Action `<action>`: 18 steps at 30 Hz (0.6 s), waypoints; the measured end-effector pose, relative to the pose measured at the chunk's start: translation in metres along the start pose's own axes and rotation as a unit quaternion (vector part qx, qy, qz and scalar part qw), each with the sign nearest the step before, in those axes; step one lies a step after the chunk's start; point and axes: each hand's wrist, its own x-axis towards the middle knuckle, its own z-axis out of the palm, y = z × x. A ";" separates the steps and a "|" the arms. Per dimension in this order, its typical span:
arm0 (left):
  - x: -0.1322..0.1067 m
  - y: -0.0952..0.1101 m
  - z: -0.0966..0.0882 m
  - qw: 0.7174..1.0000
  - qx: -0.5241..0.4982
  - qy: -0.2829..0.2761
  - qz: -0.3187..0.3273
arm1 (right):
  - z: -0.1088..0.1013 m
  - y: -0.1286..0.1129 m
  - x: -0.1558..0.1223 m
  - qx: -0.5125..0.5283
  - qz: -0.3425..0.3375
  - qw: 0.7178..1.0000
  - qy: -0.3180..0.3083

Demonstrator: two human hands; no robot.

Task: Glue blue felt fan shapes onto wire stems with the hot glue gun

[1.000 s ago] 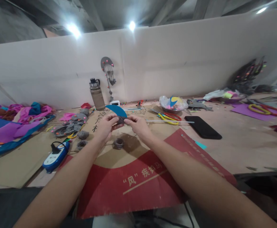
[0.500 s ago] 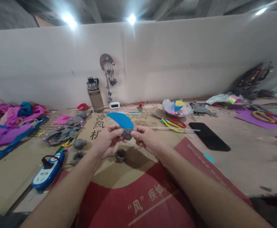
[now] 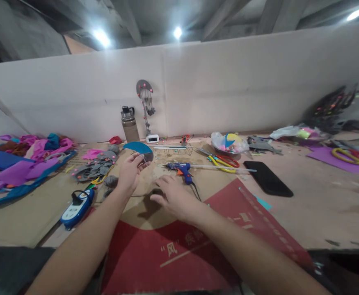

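My left hand (image 3: 130,171) is closed on a blue crescent-shaped piece (image 3: 136,147) with a grey part wrapped or laid over its right end. To its right, my right hand (image 3: 171,194) is open and holds nothing visible, thumb and fingers apart above the cardboard. Just beyond it lies a blue glue gun (image 3: 184,169) with a long clear glue stick (image 3: 219,167) coming out of its back. A small dark wound roll (image 3: 157,191) is mostly covered by the right hand, and a dark strand runs left from it.
Grey felt pieces (image 3: 94,169), a power strip (image 3: 77,209) and colourful cloth (image 3: 28,164) are on the left. A bottle (image 3: 130,128) stands at the back. Scissors (image 3: 220,164), a bowl in plastic (image 3: 230,144) and a black phone (image 3: 268,179) are right. Printed cardboard (image 3: 179,258) covers the front.
My right hand has let go of the blue piece and moved down over the dark roll. The left hand has carried the piece leftward, uncovering the glue gun. The view has shifted slightly.
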 end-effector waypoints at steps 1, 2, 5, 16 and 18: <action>0.002 0.000 -0.002 1.000 0.001 0.002 0.009 | 0.000 0.001 -0.004 -0.019 0.006 1.000 -0.001; 0.004 0.000 -0.003 1.000 0.002 0.008 0.023 | -0.001 0.003 -0.007 -0.028 0.011 1.000 -0.007; 0.009 -0.002 -0.008 0.999 0.021 0.016 0.044 | -0.012 0.012 -0.011 -0.010 0.011 1.000 0.001; 0.026 -0.010 -0.023 0.996 0.033 0.053 0.058 | -0.050 0.038 -0.005 0.049 0.133 0.969 0.204; 0.025 -0.011 -0.021 0.997 0.037 0.050 0.055 | -0.044 0.053 0.001 -0.040 0.176 0.967 0.178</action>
